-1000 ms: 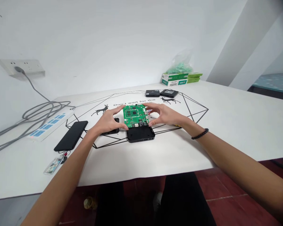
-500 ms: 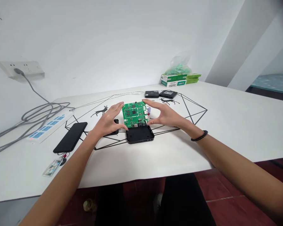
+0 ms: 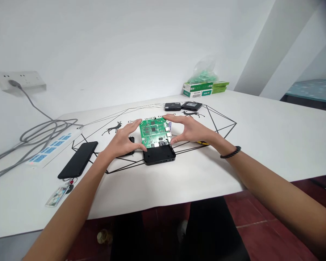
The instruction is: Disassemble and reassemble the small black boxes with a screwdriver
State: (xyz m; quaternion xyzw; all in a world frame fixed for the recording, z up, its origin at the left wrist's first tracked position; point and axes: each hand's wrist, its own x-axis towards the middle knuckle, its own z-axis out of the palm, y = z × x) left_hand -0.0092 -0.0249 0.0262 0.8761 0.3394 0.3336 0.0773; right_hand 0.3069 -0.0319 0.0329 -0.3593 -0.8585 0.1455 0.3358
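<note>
A green circuit board (image 3: 153, 131) is held between both hands, tilted, its chip side showing. My left hand (image 3: 128, 139) grips its left edge with fingers at the top corner and thumb at the lower corner. On the opposite edge, beside the silver ports, my right hand (image 3: 186, 129) holds it the same way. The board's lower edge is at the far side of an open black case (image 3: 159, 155) that lies on the white table (image 3: 141, 188); whether they touch is unclear. A dark object (image 3: 130, 145) is partly hidden behind my left hand.
Two black boxes (image 3: 173, 106) lie farther back, before green and white cartons (image 3: 197, 87) with a plastic bag. On the left are a black phone (image 3: 78, 159), a keychain (image 3: 56, 196) and a power strip (image 3: 53, 148) with grey cable. Something yellow (image 3: 203, 143) shows behind my right wrist.
The board leans flatter and sits slightly lower toward the black case, both hands still on it. The whole view has shifted a little, and the yellow thing now shows by my right wrist.
</note>
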